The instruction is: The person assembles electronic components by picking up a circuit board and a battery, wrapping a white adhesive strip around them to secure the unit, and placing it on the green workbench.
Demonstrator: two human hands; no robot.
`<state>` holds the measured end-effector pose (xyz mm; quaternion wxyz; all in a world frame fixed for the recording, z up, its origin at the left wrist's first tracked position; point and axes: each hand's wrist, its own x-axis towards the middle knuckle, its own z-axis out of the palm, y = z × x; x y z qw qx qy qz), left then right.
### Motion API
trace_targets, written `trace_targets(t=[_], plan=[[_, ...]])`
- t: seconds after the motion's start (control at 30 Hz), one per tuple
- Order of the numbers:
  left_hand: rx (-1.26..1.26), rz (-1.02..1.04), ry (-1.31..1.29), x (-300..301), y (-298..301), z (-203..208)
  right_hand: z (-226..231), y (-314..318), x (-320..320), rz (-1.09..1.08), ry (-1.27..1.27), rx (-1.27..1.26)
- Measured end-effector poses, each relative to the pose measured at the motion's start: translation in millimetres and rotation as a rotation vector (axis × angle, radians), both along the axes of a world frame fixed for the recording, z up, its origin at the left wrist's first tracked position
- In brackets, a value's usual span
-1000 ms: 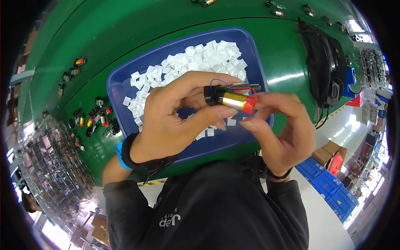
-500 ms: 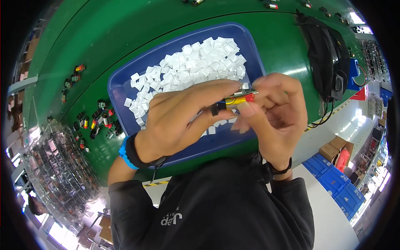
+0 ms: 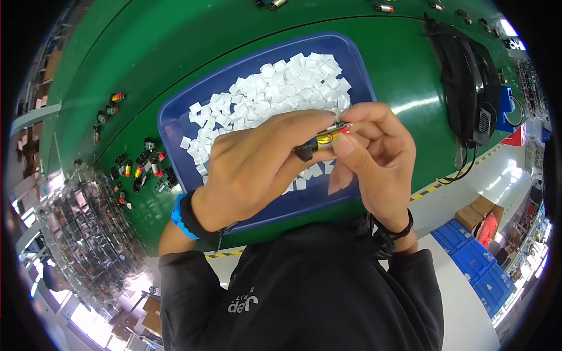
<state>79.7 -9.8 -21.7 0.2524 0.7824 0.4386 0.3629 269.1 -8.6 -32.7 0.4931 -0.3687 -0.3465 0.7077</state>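
Over a blue plastic bin (image 3: 173, 169) of small white square pads (image 3: 287, 88), my two hands meet at a small battery assembly (image 3: 325, 139). It has a yellow cylindrical cell, a red end, a thin circuit board along its top and a black piece at its left end. My left hand (image 3: 246, 161) pinches it from the left between thumb and fingers. From the right, my right hand (image 3: 380, 155) grips the red end, its thumb on the near side and index finger on the board's edge. What else lies between the right fingertips is hidden.
Similar battery assemblies (image 3: 153, 165) lie piled left of the bin on the green table (image 3: 404, 64), with others along its far edge. A black bag (image 3: 462, 82) lies at the right. Clear layered trays (image 3: 88, 228) stand lower left; blue crates (image 3: 474, 257) stand at lower right.
My right hand's index finger and thumb have closed in on the assembly's red end and board edge. My left hand keeps its hold. The view has shifted slightly.
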Motion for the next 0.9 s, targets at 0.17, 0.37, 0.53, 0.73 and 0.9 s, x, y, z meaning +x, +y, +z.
trace_targets(t=[0.17, 0.37, 0.53, 0.73, 0.9], plan=[[0.006, 0.015, 0.020, -0.8, -1.5, 6.7, -1.4, 4.4, 2.8, 0.069, 0.163, -0.037], [-0.705, 0.164, -0.276, -4.8, 24.7, 37.3, 9.0, 4.1, 6.6, 0.081, 0.102, 0.057], [-0.391, 0.047, 0.473, -107.6, 148.5, -17.9, 19.4, 2.7, 9.4, 0.134, -0.237, 0.188], [0.512, 0.242, 0.846, -131.2, 228.0, -84.9, 11.5, -0.6, 14.2, 0.163, -0.339, 0.364], [0.151, -0.039, 0.549, -108.4, 238.7, -79.3, 19.2, -1.5, 23.7, 0.181, -0.409, 0.206]])
